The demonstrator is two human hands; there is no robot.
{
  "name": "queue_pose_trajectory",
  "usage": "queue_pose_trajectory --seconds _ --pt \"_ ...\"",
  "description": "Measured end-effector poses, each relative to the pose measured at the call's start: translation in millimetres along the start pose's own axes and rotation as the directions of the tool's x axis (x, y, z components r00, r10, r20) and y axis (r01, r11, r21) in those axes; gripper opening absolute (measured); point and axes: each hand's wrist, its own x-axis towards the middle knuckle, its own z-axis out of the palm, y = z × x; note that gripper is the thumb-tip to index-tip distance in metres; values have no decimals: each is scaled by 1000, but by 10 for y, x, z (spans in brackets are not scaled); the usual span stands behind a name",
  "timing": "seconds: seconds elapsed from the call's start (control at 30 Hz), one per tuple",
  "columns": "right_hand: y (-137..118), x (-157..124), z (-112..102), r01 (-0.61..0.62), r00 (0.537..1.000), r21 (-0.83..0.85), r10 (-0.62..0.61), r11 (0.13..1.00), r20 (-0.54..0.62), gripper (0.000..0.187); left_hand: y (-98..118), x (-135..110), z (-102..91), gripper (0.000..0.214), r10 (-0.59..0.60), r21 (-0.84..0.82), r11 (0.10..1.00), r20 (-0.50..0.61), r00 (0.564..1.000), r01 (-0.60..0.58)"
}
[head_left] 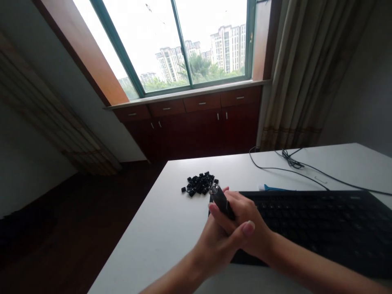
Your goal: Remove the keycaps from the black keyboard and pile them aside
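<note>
Both hands are clasped together over the left end of a black keyboard (306, 228). My left hand (214, 241) reaches in from the lower left, its fingers wrapped against the other hand. My right hand (252, 216) comes from the right and is closed round a short black cylinder (223, 202) with a shiny metallic end. That end points away from me, up and to the left; the cylinder's exact kind is unclear. Just beyond it, a pile of small black keycaps (200, 183) lies on the white table (147, 228).
Behind the keyboard lies a blue-handled brush (275, 188) with a white end. Black cables (290, 161) run across the back right of the table, near a thin bent wire (321, 179). Beyond the table stand dark red cabinets (190, 130) beneath a window.
</note>
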Motion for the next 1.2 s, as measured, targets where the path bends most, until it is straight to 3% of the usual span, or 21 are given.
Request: queue_pose_trajectory --seconds 0.1,0.17,0.43,0.77,0.87,1.03,1.2 --pt "2 -63 106 -174 984 237 161 956 72 27 -56 -10 -18 62 -15 4 1000 -119 993 16" --pt "15 -103 141 -222 975 333 204 916 89 28 -71 -14 -22 56 -10 -52 999 -126 992 4" --pt "28 -106 127 -225 972 313 188 923 144 31 8 -9 -44 33 61 -146 984 -279 958 -105" --pt "-4 -81 81 -224 959 245 167 943 230 46 6 29 -35 40 -52 -221 975 -299 953 -17" --pt "-2 -76 105 -240 954 242 183 940 238 49 -10 3 -54 43 -60 -126 992 -265 962 27" --pt "12 -83 137 -316 934 315 236 895 268 50 -39 -40 -102 45 63 195 980 -182 981 -27" --pt "2 -42 143 -336 930 294 265 895 255 46 -117 -28 -63 42 35 128 992 -208 978 -8"
